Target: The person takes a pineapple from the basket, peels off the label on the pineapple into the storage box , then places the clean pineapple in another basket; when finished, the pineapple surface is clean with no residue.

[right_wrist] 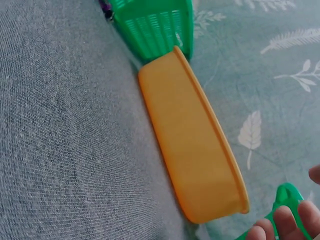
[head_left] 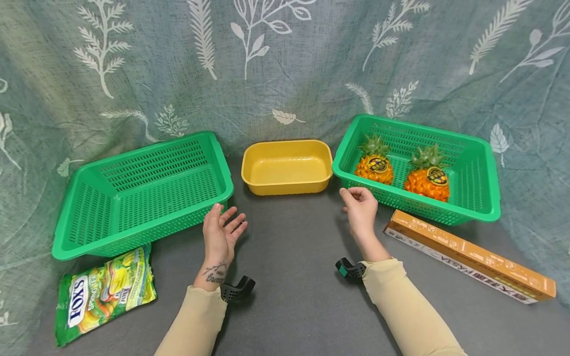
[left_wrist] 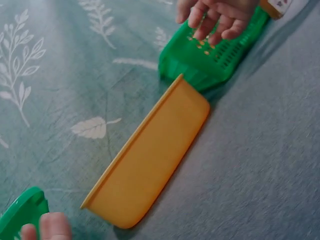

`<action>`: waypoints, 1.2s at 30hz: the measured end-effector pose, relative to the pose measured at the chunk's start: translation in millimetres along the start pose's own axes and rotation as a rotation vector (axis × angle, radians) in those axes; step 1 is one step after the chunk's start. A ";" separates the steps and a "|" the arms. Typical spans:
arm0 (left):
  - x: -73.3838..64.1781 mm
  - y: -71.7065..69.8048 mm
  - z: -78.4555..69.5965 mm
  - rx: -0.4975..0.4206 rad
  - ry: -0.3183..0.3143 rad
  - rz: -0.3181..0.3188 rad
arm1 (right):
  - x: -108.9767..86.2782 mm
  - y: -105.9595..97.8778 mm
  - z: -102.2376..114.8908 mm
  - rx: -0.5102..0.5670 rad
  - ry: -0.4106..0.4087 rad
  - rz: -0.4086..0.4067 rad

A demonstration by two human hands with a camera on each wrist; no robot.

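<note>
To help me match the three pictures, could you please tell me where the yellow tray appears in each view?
Head: yellow tray near the centre.
Left wrist: yellow tray, centre and lower left.
Right wrist: yellow tray, around the centre.
Shared landmark: left green basket, beyond one end of the yellow tray.

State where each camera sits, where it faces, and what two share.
Head: head-worn, facing forward and down at the yellow tub, left basket and right basket; left hand, right hand and sleeves show.
Left wrist: worn there, facing past the tub toward the right basket; left fingertips and right hand show.
Right wrist: worn there, facing past the tub toward the left basket; right fingers show.
Wrist views share the tub and parts of both baskets.
</note>
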State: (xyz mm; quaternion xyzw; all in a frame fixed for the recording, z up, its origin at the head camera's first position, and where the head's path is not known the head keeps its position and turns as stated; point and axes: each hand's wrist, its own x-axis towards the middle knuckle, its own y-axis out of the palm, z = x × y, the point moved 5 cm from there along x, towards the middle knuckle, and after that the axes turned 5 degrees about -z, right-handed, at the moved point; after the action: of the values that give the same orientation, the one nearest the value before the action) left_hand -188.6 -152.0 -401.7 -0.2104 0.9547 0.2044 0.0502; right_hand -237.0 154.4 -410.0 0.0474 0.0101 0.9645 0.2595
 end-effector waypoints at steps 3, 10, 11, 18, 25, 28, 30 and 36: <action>4.5 -9.7 -4.8 -0.186 0.048 -0.101 | -2.9 3.7 3.7 -0.019 -0.015 0.055; 14.8 -28.9 -14.5 -0.463 0.172 -0.280 | -6.5 5.7 19.3 -0.047 -0.104 0.173; 15.6 -30.9 -15.3 -0.494 0.175 -0.296 | -5.9 4.3 22.7 -0.066 -0.129 0.184; 18.8 -41.2 -17.5 -0.604 0.185 -0.405 | 5.6 -15.7 51.1 -0.113 -0.252 0.176; 20.6 -49.7 -22.6 -0.649 0.219 -0.460 | 27.0 -50.8 76.3 0.029 -0.299 0.010; 21.4 -51.9 -23.4 -0.653 0.221 -0.462 | 33.6 -63.6 82.8 0.116 -0.287 -0.026; 21.6 -52.7 -23.8 -0.655 0.222 -0.462 | 37.4 -71.9 86.1 0.174 -0.285 -0.056; 20.9 -50.3 -21.6 -0.655 0.185 -0.455 | 46.4 -104.9 91.6 0.302 -0.308 -0.203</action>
State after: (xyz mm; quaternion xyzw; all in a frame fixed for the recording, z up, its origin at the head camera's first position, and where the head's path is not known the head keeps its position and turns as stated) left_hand -186.5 -210.5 -404.4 -0.4386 0.7688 0.4613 -0.0615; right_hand -215.7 267.9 -319.5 0.2308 0.1192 0.9024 0.3437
